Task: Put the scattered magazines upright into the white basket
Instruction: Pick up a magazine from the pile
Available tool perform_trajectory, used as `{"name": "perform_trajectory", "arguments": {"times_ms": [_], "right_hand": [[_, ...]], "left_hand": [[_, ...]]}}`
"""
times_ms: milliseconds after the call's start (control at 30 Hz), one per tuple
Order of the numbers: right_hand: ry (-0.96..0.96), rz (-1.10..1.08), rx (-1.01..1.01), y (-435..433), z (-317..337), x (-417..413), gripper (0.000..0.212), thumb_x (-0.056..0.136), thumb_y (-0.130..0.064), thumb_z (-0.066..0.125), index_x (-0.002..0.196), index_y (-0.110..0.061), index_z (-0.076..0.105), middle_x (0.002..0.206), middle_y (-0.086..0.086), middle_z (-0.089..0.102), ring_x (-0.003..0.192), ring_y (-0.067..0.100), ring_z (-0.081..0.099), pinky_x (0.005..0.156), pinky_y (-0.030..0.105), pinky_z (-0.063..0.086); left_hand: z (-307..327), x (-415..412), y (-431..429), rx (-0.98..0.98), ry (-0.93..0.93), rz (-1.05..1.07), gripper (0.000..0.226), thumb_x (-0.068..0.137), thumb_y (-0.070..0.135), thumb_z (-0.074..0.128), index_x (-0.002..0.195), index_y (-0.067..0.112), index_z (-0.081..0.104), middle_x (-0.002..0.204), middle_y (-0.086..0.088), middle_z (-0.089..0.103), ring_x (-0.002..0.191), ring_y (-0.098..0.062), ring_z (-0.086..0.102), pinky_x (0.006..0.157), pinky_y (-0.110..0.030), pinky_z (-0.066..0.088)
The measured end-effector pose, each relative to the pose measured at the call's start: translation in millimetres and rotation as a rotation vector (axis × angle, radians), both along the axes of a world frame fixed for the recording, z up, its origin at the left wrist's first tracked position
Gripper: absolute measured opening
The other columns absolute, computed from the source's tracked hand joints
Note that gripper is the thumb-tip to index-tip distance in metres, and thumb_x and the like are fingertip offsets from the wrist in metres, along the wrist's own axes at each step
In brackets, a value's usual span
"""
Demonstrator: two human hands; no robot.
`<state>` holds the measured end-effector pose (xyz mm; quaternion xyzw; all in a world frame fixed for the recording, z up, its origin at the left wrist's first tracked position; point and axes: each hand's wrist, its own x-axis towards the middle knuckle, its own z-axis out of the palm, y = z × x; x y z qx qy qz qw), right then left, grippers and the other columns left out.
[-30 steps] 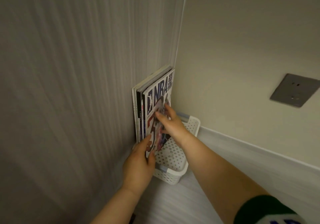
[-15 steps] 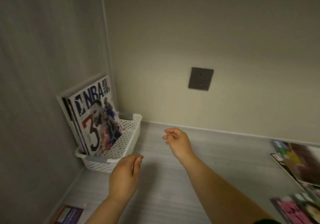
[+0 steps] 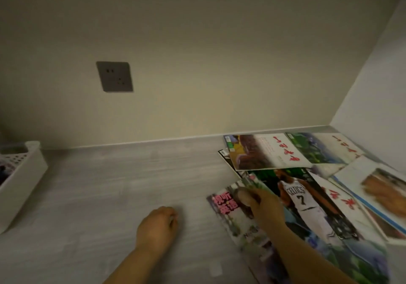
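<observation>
Right hand [image 3: 261, 202] is gripping the top edge of the nearest magazine [image 3: 230, 215], which is lying lengthwise toward the person. Left hand [image 3: 157, 224] is hanging loose and empty nearer the basket [image 3: 24, 174], sitting way off left.

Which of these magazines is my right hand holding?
The magazine with pink lettering, leftmost of all; your right hand grips its top edge. The rest lie farther right.

right hand [image 3: 263, 204] moved, seemingly gripping magazine [image 3: 224, 205]
</observation>
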<state>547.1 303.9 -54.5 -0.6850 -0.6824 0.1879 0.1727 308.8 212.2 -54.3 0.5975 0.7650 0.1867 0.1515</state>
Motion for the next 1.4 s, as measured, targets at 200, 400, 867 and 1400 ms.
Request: {"name": "perform_trajectory", "arguments": {"times_ms": [200, 400, 867, 1400], "right_hand": [[-0.186, -0.056, -0.046, -13.7, -38.8, 81.5, 0.070, 0.085, -0.057, 0.040, 0.142, -0.024, 0.017, 0.154, 0.003, 0.015, 0.142, 0.023, 0.011, 0.116, 0.039, 0.008], [-0.127, 0.034, -0.016, -15.9, -43.7, 86.4, 0.068, 0.089, -0.053, 0.034, 0.144, -0.022, 0.009, 0.155, 0.003, 0.010, 0.143, 0.021, 0.004, 0.117, 0.035, 0.002], [-0.047, 0.050, 0.037, -15.7, -44.3, 92.2, 0.070, 0.088, -0.050, 0.042, 0.143, -0.020, 0.013, 0.153, 0.000, 0.019, 0.142, 0.015, 0.011, 0.116, 0.030, 0.004], [0.736, -0.068, -0.156, 3.9, 2.3, 50.5, 0.038, 0.089, -0.008, 0.049, 0.126, -0.004, 0.045, 0.124, 0.018, 0.055, 0.108, 0.025, 0.054, 0.092, 0.035, 0.044]], "left_hand": [[-19.7, 62.9, 19.1, -0.182, 0.184, -0.052, 0.052, 0.089, 0.044, 0.037, 0.134, 0.018, 0.029, 0.143, -0.004, 0.038, 0.131, -0.021, 0.033, 0.106, -0.029, 0.030], [-27.9, 117.7, 26.5, -0.328, 0.215, -0.099, 0.073, 0.087, 0.057, 0.031, 0.141, 0.013, 0.008, 0.154, -0.010, 0.006, 0.142, -0.027, -0.002, 0.116, -0.042, 0.000], [-13.5, 138.6, 68.0, -0.238, -0.619, 0.501, 0.030, 0.082, 0.021, 0.057, 0.108, 0.004, 0.062, 0.122, -0.024, 0.055, 0.105, -0.034, 0.049, 0.086, -0.035, 0.041], [44.6, 119.2, 46.4, 0.307, -0.893, 0.172, 0.017, 0.087, 0.001, 0.047, 0.082, 0.015, 0.054, 0.068, -0.002, 0.053, 0.059, -0.015, 0.047, 0.051, -0.017, 0.046]]}}
